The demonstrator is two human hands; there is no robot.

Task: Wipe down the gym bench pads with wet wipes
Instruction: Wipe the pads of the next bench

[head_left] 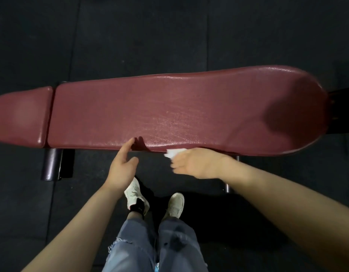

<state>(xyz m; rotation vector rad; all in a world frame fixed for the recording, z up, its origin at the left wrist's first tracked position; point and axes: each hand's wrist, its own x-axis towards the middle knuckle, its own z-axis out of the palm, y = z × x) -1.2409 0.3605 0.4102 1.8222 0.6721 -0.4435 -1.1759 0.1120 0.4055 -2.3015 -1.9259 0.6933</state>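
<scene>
Two pads on the bench; wiping under way along the long pad's near edge.
Right hand grips a crumpled wet wipe against that edge; left hand spread, fingertips touching it. Streaks mid-pad suggest partial wiping; short pad looks undone.

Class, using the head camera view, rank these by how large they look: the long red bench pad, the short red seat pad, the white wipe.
1. Long red bench pad.
2. Short red seat pad, partly cut off by the frame edge.
3. White wipe, mostly hidden by the right hand.
</scene>
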